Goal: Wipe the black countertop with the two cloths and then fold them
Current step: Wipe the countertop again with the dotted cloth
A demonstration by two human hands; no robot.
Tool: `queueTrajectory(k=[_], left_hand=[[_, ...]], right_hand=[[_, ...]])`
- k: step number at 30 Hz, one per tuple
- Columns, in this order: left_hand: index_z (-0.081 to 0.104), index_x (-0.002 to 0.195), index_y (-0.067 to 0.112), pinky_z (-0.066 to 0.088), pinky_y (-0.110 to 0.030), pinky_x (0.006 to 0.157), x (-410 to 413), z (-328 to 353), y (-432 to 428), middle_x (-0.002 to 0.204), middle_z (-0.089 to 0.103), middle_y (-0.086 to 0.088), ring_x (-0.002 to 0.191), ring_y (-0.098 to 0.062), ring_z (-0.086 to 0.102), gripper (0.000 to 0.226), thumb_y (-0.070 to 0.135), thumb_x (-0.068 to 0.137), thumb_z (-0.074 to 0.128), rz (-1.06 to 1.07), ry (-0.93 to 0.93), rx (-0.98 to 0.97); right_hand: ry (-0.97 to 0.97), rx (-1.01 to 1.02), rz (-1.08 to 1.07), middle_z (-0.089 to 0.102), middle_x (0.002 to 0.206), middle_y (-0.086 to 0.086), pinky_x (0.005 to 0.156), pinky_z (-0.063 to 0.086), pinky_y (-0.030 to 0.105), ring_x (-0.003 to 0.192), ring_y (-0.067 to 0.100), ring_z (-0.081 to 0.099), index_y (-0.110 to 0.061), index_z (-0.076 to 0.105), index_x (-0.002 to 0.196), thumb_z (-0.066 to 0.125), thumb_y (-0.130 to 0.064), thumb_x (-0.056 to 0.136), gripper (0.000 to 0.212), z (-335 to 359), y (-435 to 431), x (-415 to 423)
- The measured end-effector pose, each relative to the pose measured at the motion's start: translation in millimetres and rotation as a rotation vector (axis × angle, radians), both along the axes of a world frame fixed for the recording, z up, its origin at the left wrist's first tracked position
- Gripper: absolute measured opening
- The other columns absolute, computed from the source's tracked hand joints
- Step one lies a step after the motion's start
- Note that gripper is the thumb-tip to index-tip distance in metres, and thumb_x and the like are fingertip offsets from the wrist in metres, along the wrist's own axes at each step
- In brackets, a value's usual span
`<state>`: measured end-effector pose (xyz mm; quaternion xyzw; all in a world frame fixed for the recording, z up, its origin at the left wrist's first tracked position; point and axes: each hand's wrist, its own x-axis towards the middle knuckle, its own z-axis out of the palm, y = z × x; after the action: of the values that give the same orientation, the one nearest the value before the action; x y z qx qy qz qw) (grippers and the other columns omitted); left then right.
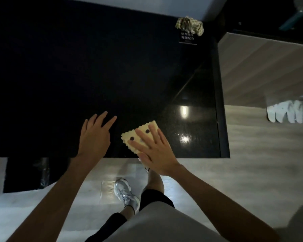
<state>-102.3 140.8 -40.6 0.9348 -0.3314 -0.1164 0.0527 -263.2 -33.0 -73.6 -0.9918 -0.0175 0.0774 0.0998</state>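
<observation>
Two bare forearms reach in from below, both hands down on the black countertop (77,67).

Right hand (156,151) lies flat with fingers spread, pressing on the yellow cloth (140,135), a folded square with scalloped edges and two dark dots, sitting at the counter's near edge; nothing is gripped, just palm on top. Left hand (94,135) is open too, fingers fanned, resting on bare counter just beside that cloth, holding nothing. Second cloth, a crumpled greenish cloth (190,25), sits at the far edge, well apart, touching a small black sign (187,39) with white lettering too blurred to read. Two cloths counted. Below the counter edge, one silver sneaker (126,194) on pale floor (252,172).
</observation>
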Motion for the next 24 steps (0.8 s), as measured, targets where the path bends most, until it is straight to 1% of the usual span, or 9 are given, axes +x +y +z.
queueTrajectory(k=[2,4,7,12,13,15,20,22,24], left_hand=[[0.041,0.140,0.027,0.031,-0.050,0.109,-0.1,-1.5,1.8,0.147,0.038,-0.011,0.131,-0.037,0.037,0.056,0.012,0.087,0.054,-0.027,-0.008,0.031],[0.042,0.139,0.027,0.033,-0.051,0.107,1.5,-3.5,1.6,0.147,0.038,-0.013,0.128,-0.039,0.039,0.056,0.011,0.086,0.055,-0.040,-0.002,0.057],[0.046,0.136,0.025,0.035,-0.051,0.105,5.2,-5.5,-0.1,0.145,0.040,-0.017,0.123,-0.042,0.044,0.056,0.008,0.084,0.055,-0.060,0.018,0.059],[0.056,0.128,0.022,0.042,-0.049,0.097,14.3,-1.1,1.4,0.135,0.052,-0.016,0.106,-0.040,0.054,0.051,0.003,0.081,0.058,-0.063,0.039,-0.005],[0.056,0.128,0.021,0.042,-0.048,0.096,18.5,0.3,2.3,0.132,0.055,-0.014,0.103,-0.038,0.056,0.050,0.004,0.082,0.057,-0.058,0.037,-0.030],[0.053,0.131,0.020,0.042,-0.047,0.097,30.8,3.4,5.5,0.130,0.057,-0.010,0.104,-0.032,0.057,0.049,0.005,0.085,0.053,-0.042,0.028,-0.076],[0.045,0.137,0.017,0.039,-0.048,0.105,82.4,7.3,22.7,0.145,0.041,-0.014,0.126,-0.033,0.045,0.050,0.007,0.088,0.050,0.110,-0.004,-0.106],[0.040,0.140,0.019,0.036,-0.049,0.108,109.5,6.2,25.7,0.148,0.035,-0.015,0.132,-0.034,0.039,0.054,0.009,0.088,0.052,0.132,0.002,-0.051],[0.034,0.143,0.023,0.034,-0.049,0.110,136.8,5.9,23.5,0.151,0.030,-0.014,0.136,-0.034,0.034,0.057,0.013,0.089,0.052,0.146,0.022,0.004]], right_hand=[[0.036,0.007,-0.121,0.015,0.160,-0.006,0.118,0.009,0.053,0.147,0.036,0.000,-0.044,0.024,0.147,0.029,-0.044,0.100,0.048,-0.8,-11.5,-18.4],[0.070,0.006,-0.392,0.007,0.161,-0.009,0.117,0.011,0.057,0.147,0.035,-0.005,-0.047,0.017,0.148,0.022,-0.049,0.098,0.051,-0.3,-36.8,-42.7],[0.144,0.017,-0.760,-0.009,0.160,-0.011,0.118,-0.001,0.055,0.146,0.031,-0.016,-0.051,0.001,0.147,0.006,-0.059,0.093,0.055,4.6,-81.3,-66.9],[0.198,0.031,-1.276,-0.010,0.161,-0.004,0.115,-0.006,0.060,0.144,0.041,-0.014,-0.048,-0.006,0.148,0.008,-0.058,0.096,0.054,6.4,-106.9,-0.5],[0.210,0.012,-1.267,-0.010,0.161,-0.001,0.114,-0.006,0.061,0.143,0.045,-0.012,-0.045,-0.007,0.148,0.004,-0.057,0.095,0.056,5.7,-100.0,22.3],[0.226,-0.045,-1.025,-0.012,0.161,0.001,0.113,-0.006,0.062,0.142,0.049,-0.010,-0.040,-0.009,0.149,-0.002,-0.056,0.092,0.060,3.9,-65.2,68.0],[0.130,0.034,-0.311,-0.003,0.162,-0.003,0.116,-0.006,0.054,0.145,0.040,-0.012,-0.044,0.003,0.150,0.020,-0.049,0.099,0.054,6.8,14.5,150.3],[0.111,-0.006,-0.217,0.002,0.162,-0.006,0.118,-0.003,0.051,0.147,0.036,-0.008,-0.047,0.005,0.149,0.020,-0.049,0.100,0.052,2.7,-14.0,176.4],[0.116,-0.015,-0.318,0.000,0.162,-0.007,0.119,-0.003,0.050,0.147,0.033,-0.008,-0.048,0.005,0.149,0.018,-0.050,0.099,0.051,-0.6,-57.8,211.7]])
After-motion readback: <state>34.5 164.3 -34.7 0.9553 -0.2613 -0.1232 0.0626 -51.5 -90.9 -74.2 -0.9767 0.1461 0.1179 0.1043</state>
